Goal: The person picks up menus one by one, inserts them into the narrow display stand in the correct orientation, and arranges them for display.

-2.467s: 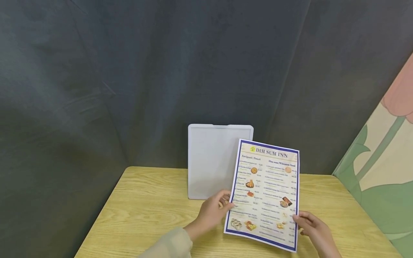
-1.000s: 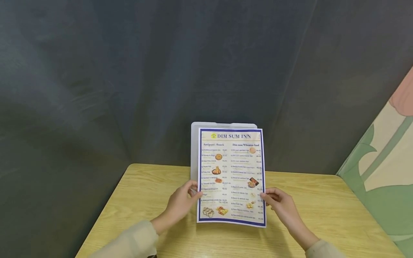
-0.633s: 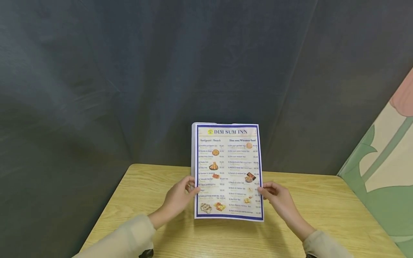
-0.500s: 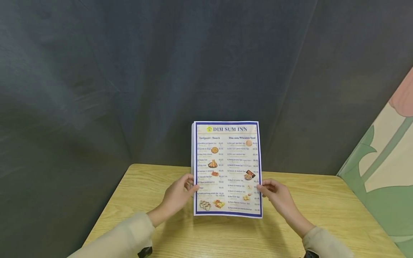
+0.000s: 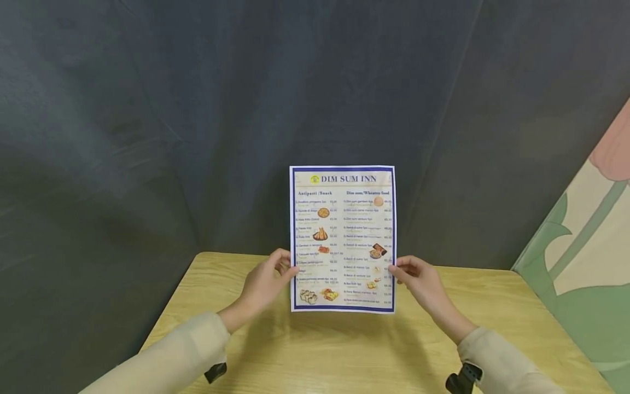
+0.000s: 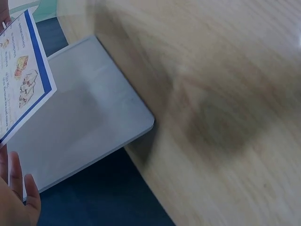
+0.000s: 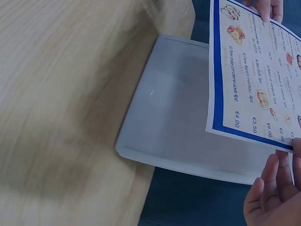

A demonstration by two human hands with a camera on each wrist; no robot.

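Both hands [image 5: 263, 282] pinch glossy rectangular menu [image 5: 342, 238].

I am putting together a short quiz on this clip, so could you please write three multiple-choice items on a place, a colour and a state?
1. Where is the white board relative to the menu?
A behind it
B on top of it
C on the floor

2. What colour is the menu's border?
A red
B blue
C green

3. How is the menu held?
A flat on the table
B rolled up
C upright, by both side edges

A: the wrist views show the board behind the sheet.
B: the blue frame is plain.
C: the left hand and right hand pinch its sides.
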